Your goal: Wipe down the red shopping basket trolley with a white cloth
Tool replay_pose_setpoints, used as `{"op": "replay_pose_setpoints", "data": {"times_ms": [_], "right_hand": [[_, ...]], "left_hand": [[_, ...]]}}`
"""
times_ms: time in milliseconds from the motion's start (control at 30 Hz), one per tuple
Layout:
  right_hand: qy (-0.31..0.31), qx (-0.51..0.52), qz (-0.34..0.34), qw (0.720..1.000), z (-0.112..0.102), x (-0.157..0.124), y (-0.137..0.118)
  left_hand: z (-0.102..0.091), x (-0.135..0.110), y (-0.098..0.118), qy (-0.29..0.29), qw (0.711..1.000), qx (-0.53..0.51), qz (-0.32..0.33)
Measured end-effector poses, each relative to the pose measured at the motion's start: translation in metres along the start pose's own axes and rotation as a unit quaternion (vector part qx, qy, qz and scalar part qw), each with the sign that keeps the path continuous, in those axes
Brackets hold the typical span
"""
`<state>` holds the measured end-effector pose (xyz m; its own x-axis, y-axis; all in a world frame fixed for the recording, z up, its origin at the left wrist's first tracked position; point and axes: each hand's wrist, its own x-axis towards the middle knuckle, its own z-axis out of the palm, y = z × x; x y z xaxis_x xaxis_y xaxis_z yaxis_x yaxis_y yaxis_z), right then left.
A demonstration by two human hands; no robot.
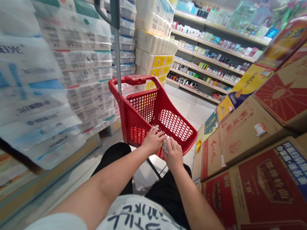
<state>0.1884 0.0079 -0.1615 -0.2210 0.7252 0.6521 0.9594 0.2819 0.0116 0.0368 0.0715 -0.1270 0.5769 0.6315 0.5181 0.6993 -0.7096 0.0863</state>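
Observation:
A red plastic shopping basket cart (136,128) with perforated sides stands right in front of my knees. A long grey pull handle (114,1) rises from its far left rim. My left hand (154,140) is at the cart's near side, fingers bent. Close beside it is my right hand (174,153), its fingers curled too. A small pale thing (165,144) shows between the hands, and something dark shows at my left fingertips. What these things are is too small and covered to tell.
Wrapped paper packs (83,55) are stacked high on the left, on a low platform (75,156). Cardboard cartons (274,184) are piled on the right. Shelves (209,49) of small boxes and bottles stand at the back, past a tiled floor (185,104).

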Motion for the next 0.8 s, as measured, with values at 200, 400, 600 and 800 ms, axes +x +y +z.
{"op": "replay_pose_setpoints", "data": {"times_ms": [200,400,600,800], "right_hand": [[0.021,0.013,-0.04,0.999,0.009,0.002,0.013],[0.016,-0.04,-0.166,0.985,0.007,-0.032,0.02],[0.016,-0.03,-0.207,0.978,-0.001,-0.025,0.018],[-0.012,-0.003,-0.201,0.979,0.016,-0.034,0.018]], "left_hand": [[0.001,0.0,-0.007,-0.029,0.999,0.01,0.015],[0.005,-0.002,-0.01,-0.028,0.999,0.029,0.024],[0.005,-0.005,-0.009,-0.032,0.999,0.038,0.019],[0.005,-0.018,-0.009,-0.042,0.996,0.064,0.037]]}}
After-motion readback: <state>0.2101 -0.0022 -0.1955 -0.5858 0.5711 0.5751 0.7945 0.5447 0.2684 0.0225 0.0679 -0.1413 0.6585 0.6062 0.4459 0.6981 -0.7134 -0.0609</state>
